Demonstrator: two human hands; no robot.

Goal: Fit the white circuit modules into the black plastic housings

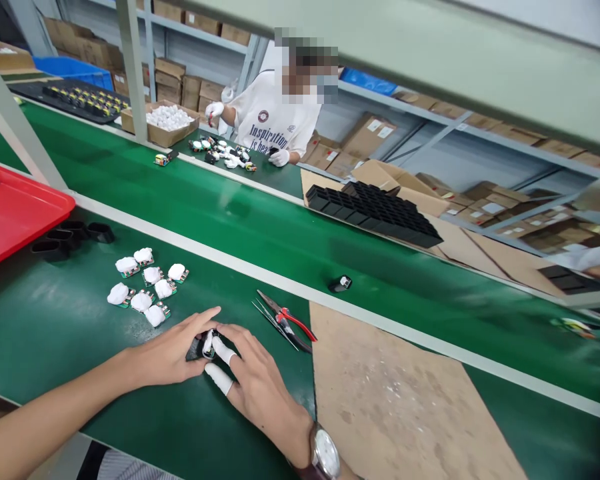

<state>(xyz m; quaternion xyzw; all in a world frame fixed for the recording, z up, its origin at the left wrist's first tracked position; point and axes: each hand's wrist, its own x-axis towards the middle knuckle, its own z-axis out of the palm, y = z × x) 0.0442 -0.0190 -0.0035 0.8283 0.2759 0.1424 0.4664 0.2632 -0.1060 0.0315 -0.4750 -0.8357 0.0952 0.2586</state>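
Fingers of the left hand (177,350) wrap a small black case (195,351) over the bench (145,420), just beside the loose white-topped boards (141,301); the right hand (260,377) touches the white piece (209,342) at its mouth, whether gripping or pressing cannot be told. A skewed push could jam or smear that piece, and a careless left forearm could scatter the boards.

Black casing (197,350); white finger cots (219,379); red-black pliers (286,314).
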